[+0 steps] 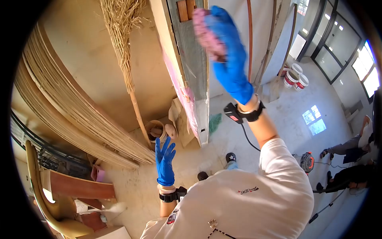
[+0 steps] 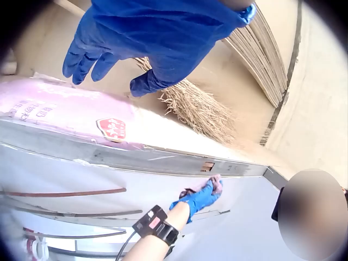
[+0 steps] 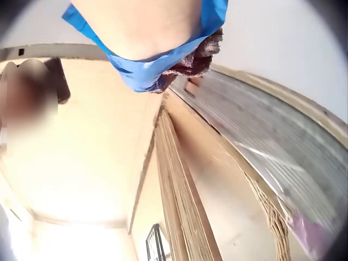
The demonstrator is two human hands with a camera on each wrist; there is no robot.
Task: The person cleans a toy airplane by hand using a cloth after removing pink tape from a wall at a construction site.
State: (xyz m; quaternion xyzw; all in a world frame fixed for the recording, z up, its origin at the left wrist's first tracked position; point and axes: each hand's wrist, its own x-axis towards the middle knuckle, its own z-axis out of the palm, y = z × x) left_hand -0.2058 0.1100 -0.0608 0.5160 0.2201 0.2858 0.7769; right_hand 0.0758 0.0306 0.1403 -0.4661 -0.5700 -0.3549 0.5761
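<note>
In the head view my right hand (image 1: 232, 59), in a blue glove, is raised high and grips a bunched pinkish-purple cloth (image 1: 207, 34). The hand and cloth are beside the upper part of a grey door frame (image 1: 192, 59), near a small recess with brown inside (image 1: 184, 11). Maroon folds of that cloth (image 3: 198, 61) show past the glove cuff in the right wrist view; the fingers are hidden there. My left hand (image 1: 164, 161), also gloved in blue, hangs low with spread fingers and holds nothing. Its fingers look relaxed in the left wrist view.
A straw broom (image 1: 123, 47) leans head-up against the wall, its handle reaching a small bucket (image 1: 148, 126). Tall stacked boards (image 1: 75, 107) lean at left. Pink sheeting (image 1: 187, 99) covers the wall edge. White buckets (image 1: 291, 79) stand at far right; people (image 1: 350, 149) are at the right edge.
</note>
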